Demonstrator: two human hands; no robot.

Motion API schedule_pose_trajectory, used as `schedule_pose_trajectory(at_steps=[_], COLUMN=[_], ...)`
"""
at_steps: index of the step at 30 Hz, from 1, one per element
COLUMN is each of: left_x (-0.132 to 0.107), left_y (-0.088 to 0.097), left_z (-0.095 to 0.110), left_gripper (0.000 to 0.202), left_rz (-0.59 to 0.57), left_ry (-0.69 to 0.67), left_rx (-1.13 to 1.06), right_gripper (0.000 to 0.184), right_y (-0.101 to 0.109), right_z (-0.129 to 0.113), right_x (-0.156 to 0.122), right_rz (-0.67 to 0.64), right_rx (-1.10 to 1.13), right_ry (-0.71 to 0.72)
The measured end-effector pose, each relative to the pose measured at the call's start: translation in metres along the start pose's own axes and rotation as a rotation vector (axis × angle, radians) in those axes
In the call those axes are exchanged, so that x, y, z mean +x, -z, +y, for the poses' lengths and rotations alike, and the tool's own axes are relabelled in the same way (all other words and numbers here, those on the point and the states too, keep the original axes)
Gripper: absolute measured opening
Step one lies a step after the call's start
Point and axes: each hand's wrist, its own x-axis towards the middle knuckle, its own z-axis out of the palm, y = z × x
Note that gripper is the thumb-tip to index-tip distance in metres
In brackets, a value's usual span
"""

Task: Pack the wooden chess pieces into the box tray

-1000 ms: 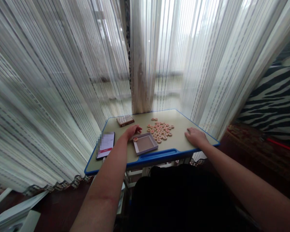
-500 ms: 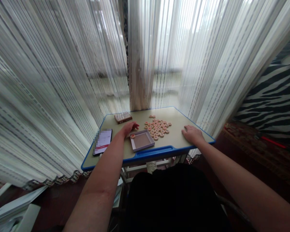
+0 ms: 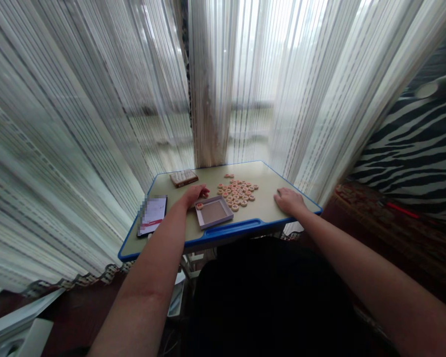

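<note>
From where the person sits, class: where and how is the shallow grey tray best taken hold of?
Pinch the tray's near rim, thumb inside and fingers outside, coming from the desk's front edge. Its walls are low, it lies flat, and that side looks clear; the left hand and loose round pieces crowd the far sides.

Marks on the round game pieces [image 3: 237,192] are too small to read.

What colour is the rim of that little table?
Blue. The table rim runs around a beige top; the head view shows it best along the near edge.
</note>
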Motion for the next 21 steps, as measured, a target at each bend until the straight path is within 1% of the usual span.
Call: schedule_pose_trajectory(at_steps=[7,15,17,21], left_x=[0.002,0.003,0.002,0.003], left_y=[-0.004,-0.002,-0.002,-0.003], left_z=[-0.002,-0.009,-0.009,-0.008], left_gripper=[0.041,0.045,0.045,0.043], left_rz=[0.038,0.021,0.014,0.016], left_ry=[-0.004,-0.037,-0.045,-0.060], left_rx=[0.009,0.021,0.018,0.012], right_gripper=[0.047,0.048,0.047,0.044], right_y=[0.001,-0.004,-0.004,-0.002], right_z=[-0.002,0.001,0.002,0.004], right_x=[0.001,0.007,0.008,0.014], right_rz=[-0.026,-0.050,-0.056,-0.054], right_rx=[-0.020,-0.039,-0.049,-0.072], right_ry=[-0.013,-0.011,0.007,0.095])
